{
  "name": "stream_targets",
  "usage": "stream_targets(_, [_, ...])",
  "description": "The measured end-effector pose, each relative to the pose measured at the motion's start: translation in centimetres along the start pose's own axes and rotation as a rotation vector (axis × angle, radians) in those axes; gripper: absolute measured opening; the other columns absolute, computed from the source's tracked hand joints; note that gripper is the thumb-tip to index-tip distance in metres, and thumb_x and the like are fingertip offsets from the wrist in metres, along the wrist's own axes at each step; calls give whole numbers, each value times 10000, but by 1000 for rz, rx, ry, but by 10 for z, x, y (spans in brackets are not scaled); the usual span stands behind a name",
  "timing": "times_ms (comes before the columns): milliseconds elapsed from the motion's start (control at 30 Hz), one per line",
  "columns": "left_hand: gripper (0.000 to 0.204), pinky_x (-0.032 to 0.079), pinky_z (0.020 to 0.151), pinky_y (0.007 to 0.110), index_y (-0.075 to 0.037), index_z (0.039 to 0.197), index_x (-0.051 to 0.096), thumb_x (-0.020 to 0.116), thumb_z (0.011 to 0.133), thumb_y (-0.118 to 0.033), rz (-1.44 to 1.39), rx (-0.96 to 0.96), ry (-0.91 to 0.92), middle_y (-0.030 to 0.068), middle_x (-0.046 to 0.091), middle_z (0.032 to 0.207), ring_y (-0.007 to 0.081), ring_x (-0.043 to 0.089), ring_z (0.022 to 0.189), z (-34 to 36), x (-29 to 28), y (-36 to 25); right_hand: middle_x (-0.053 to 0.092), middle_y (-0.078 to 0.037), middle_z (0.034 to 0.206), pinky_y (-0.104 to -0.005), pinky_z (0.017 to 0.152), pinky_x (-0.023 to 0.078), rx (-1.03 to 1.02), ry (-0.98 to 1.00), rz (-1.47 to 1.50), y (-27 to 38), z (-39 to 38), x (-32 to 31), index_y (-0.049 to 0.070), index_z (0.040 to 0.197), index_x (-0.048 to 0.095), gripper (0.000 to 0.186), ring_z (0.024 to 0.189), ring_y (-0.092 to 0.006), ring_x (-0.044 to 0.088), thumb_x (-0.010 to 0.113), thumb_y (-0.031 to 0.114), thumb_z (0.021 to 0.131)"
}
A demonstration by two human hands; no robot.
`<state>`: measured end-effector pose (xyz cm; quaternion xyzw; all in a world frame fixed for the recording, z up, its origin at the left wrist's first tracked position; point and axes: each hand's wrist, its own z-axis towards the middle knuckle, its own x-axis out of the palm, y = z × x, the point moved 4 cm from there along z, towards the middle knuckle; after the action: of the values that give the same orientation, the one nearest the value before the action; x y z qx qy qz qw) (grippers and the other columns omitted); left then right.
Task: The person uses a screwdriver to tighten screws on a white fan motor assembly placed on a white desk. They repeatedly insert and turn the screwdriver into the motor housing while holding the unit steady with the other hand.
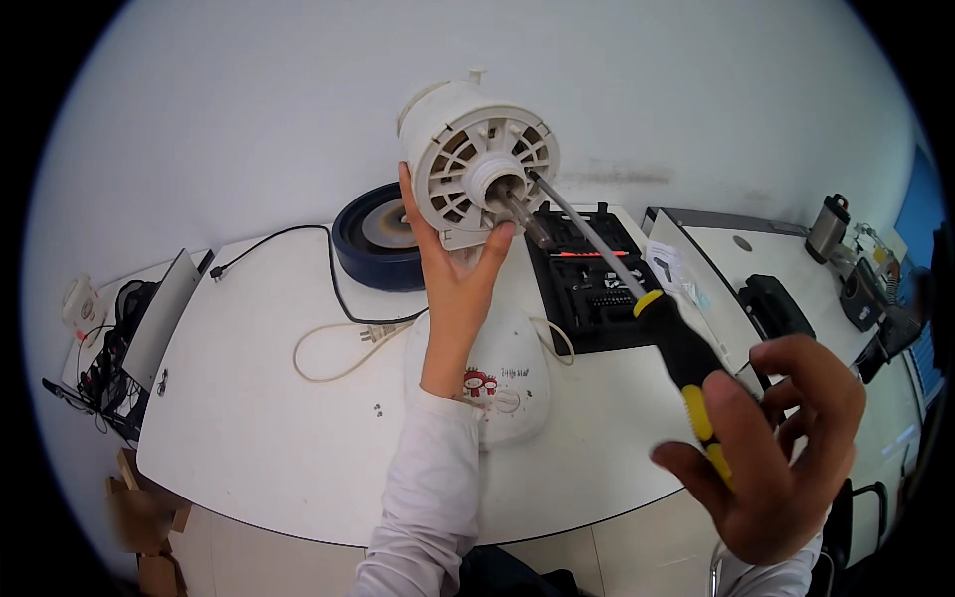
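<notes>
A white round fan motor housing (450,159) stands raised over the table, its slotted front facing me and a metal shaft (525,217) sticking out of the middle. My left hand (456,269) grips it from below, thumb on the front rim and fingers along the left side. In my right hand (771,448) is a long screwdriver (676,343) with a black and yellow handle. Its tip reaches a hole in the slotted front, right of the hub; whether it sits on a screw is too small to tell. Below is the white fan base (512,398) with red cartoon prints.
Behind, a dark blue round thing (383,261) touches the wall side. A black tool case (587,289) lies open on the white table (249,428). Cords (333,279) run across the left half. At right, a side desk holds a flask (826,229) and a black case (774,306).
</notes>
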<state>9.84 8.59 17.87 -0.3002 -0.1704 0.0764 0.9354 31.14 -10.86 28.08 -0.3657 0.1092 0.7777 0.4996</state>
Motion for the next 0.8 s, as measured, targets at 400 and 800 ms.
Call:
stream_targets(400, [1054,336,1050,393,-113,1501,8,764,773,-210,51,13,-6,204,282,1432,296,374,1280,-1,-1,2,566,-175,1073,-339,702,574,12,-179,-69,2,3,-1,59,1151,586,555,917,-304,620,758,-69,639])
stream_targets(800, [1053,330,1058,403,-120,1501,4,760,777,-240,77,19,-26,204,276,1435,304,356,1295,-3,-8,2,534,-183,1139,-319,681,524,57,-48,3,-4,-5,6,51,1249,497,587,939,-277,588,718,-6,708])
